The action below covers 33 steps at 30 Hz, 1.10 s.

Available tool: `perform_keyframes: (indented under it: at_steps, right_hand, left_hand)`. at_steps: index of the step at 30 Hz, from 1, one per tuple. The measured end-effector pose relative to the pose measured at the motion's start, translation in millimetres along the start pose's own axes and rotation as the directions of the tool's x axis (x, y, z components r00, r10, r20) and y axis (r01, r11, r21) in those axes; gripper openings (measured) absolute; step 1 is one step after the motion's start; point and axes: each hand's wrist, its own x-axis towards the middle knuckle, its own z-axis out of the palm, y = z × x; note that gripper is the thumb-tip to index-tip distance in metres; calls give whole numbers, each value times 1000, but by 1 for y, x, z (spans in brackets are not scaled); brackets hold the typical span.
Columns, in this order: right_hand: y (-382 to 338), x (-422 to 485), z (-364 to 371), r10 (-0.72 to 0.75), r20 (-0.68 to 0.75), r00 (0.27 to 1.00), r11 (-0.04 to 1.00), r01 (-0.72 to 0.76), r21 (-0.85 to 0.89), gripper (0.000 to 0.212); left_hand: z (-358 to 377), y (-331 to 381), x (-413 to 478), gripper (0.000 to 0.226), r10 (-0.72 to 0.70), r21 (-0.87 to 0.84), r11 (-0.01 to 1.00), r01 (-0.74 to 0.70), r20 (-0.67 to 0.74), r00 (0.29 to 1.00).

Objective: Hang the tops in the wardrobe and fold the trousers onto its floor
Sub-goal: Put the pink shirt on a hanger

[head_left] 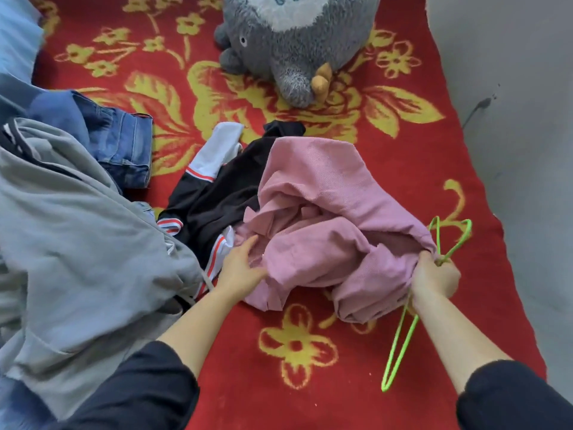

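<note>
1. Two arms in dark sleeves reach out over a red blanket (248, 367) with yellow flowers.
2. The right hand (434, 279) is a closed fist. It grips a green hanger (400, 346) and an edge of the pink top (319, 193) together. The long part of the hanger hangs down below the wrist.
3. The left hand (240, 270) lies flat on the pink top with its fingers straight. The two hands are well apart, one at each side of the top.
4. The pink top sits crumpled on the blanket between the hands.
5. A big grey cloth (77, 228) is piled up on the left.
6. A black top (217, 197) with red and white stripes lies partly under the pink top.
7. Blue jeans (124, 144) lie farther back on the left.
8. A grey plush toy (288, 41) sits at the far end of the blanket.
</note>
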Motion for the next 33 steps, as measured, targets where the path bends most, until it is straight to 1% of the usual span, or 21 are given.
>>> perform_keyframes:
  at_steps: [2,3,4,7,9,11,13,15,17,18,19,20,21,22,23,24,26,27,30,32,33]
  right_hand:
    - [8,0,-5,-62,60,996,996,66,-67,17]
    - [10,-2,-5,-82,66,994,993,87,-77,19]
    - [10,-4,-4,-98,58,994,992,102,-73,22]
    - [8,-17,-1,-186,58,981,981,189,-51,26]
    - [10,-28,2,-347,148,926,931,359,-59,25]
    - [13,-38,8,-473,261,841,861,504,-66,23]
    - [15,-46,15,-478,391,786,827,553,-102,24]
    - [19,-51,22,-408,489,771,810,553,-197,33]
    - [24,-53,24,-329,551,767,777,551,-304,42]
    - [27,-52,24,-294,577,762,752,557,-352,43]
    - [31,-51,22,-265,597,757,720,567,-401,41]
    - [35,-50,19,-242,611,754,677,582,-450,36]
    - [39,-48,15,-228,622,749,633,599,-490,29]
    - [43,-45,11,-223,624,749,606,608,-513,19]
    - [47,-43,8,-225,616,755,608,603,-517,9]
    - [50,-41,5,-229,606,762,631,590,-504,4]
    - [54,-40,3,-278,562,779,708,562,-429,9]
    - [53,-42,3,-317,527,788,755,546,-363,7]
    - [44,-49,4,-395,418,818,863,486,-136,10]
    - [35,-56,6,-384,431,817,889,453,-67,13]
    - [31,-59,8,-364,456,812,896,438,-64,16]
  left_hand:
    - [19,4,5,93,3,160,987,-27,146,989]
    - [28,8,7,90,-10,215,976,-35,202,979]
    - [37,13,7,79,-2,248,967,-59,239,971]
    - [58,21,-2,22,157,311,918,-247,287,945]
    - [70,21,-15,19,238,298,877,-375,408,881]
    - [78,21,-30,25,238,209,885,-416,564,790]
    - [82,22,-42,27,192,185,889,-418,679,709]
    - [81,22,-47,22,139,172,905,-390,745,653]
    - [77,22,-49,26,79,139,950,-280,760,645]
    - [75,22,-48,34,73,97,974,-204,718,692]
    - [74,22,-45,38,69,67,988,-139,617,784]
    - [73,22,-40,37,56,47,995,-87,454,889]
    - [72,21,-33,31,27,32,999,-36,255,967]
    - [72,20,-25,24,-3,6,1000,2,83,997]
    - [72,21,-17,23,-32,-22,999,32,-12,999]
    - [74,22,-8,32,-73,-53,996,72,-26,997]
    - [82,25,7,47,-187,-127,973,192,56,981]
    - [86,28,9,39,-199,-143,968,206,59,978]
    - [97,36,-8,11,16,-96,995,-28,-125,992]
    - [99,41,-30,8,42,-210,974,-84,-197,980]
    - [97,42,-40,6,18,-305,950,-69,-167,986]
